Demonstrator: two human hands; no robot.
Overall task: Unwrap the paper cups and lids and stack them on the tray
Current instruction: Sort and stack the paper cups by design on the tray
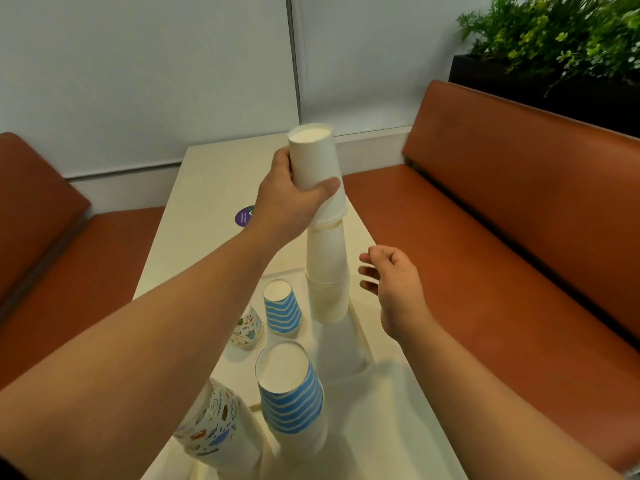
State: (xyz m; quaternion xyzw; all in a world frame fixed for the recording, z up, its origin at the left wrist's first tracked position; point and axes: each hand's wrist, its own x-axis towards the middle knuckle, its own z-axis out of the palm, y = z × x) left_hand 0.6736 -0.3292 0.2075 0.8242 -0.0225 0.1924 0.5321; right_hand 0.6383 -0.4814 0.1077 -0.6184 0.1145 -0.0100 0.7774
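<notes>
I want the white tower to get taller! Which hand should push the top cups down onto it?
The left hand, probably. It already grips the white cups right above the white stack on the tray. The right hand is open beside the stack, holding nothing, so it could steady it.

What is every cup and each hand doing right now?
White cup: upside down, held above the white stack.
White stack: upside down, standing on the tray.
Far striped cup: upside down on tray.
Near striped stack: upside down.
Patterned cups: partly hidden by arm.
Left hand: grips white cup.
Right hand: open, beside white stack.
</notes>
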